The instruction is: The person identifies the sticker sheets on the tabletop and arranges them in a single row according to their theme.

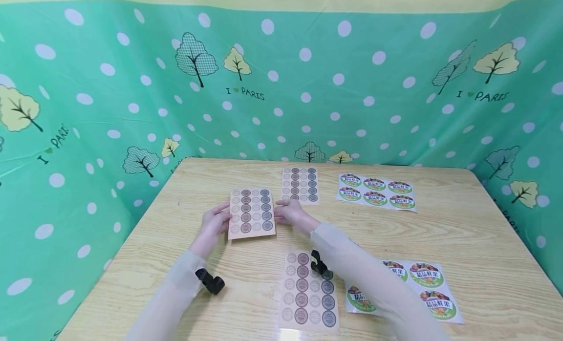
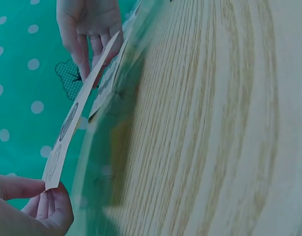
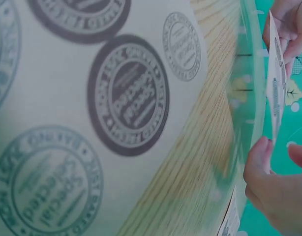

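My left hand [image 1: 214, 224] pinches the left edge of a tan sticker sheet [image 1: 251, 214] with round brown and grey-blue labels. In the left wrist view this sheet [image 2: 67, 128] is raised off the table, its corner between the left thumb [image 2: 20, 187] and fingers. At the opposite edge is my right hand [image 1: 293, 214], its fingers loosely extended. In the right wrist view a lower fingertip [image 3: 259, 152] touches the sheet [image 3: 276, 88], while an upper digit stands apart from it.
A similar tan sheet [image 1: 300, 185] lies behind, another [image 1: 308, 292] in front. Sheets of oval fruit stickers lie at the back right [image 1: 376, 190] and front right [image 1: 440, 282], the latter partly under my right forearm. Beyond the wooden table [image 1: 462, 223] hangs a green dotted curtain [image 1: 281, 116].
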The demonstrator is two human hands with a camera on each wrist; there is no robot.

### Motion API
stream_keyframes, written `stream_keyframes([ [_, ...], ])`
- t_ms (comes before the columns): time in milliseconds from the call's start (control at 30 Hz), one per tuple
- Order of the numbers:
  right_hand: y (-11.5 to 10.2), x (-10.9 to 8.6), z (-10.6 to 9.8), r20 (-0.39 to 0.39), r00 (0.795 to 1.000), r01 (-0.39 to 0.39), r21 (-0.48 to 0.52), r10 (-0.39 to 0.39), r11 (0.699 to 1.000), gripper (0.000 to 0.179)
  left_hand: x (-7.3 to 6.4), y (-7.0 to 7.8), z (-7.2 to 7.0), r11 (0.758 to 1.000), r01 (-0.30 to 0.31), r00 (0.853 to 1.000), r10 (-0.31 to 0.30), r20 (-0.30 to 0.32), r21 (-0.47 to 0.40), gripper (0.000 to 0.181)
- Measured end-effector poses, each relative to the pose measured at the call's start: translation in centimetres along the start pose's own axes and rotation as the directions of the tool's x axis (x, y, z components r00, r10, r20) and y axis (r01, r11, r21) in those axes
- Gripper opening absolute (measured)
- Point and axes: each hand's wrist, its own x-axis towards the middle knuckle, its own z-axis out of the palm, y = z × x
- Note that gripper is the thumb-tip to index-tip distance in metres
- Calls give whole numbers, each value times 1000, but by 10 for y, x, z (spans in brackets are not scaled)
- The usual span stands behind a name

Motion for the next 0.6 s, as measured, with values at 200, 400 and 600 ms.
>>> stream_keyframes([
  [200, 0, -5, 4, -40, 998, 40, 10, -40, 999, 43, -4, -1, -2, 1000, -16, 1000, 16, -12, 13, 46],
  [400, -2, -14, 9, -34, 998, 54, 30, -53, 998, 43, -15, 3, -5, 999, -44, 998, 44, -38, 7, 45],
  [600, -2, -21, 19, -15, 999, 47, 60, -46, 997, 45, -25, 11, -14, 998, -51, 998, 52, -33, 43, 43],
])
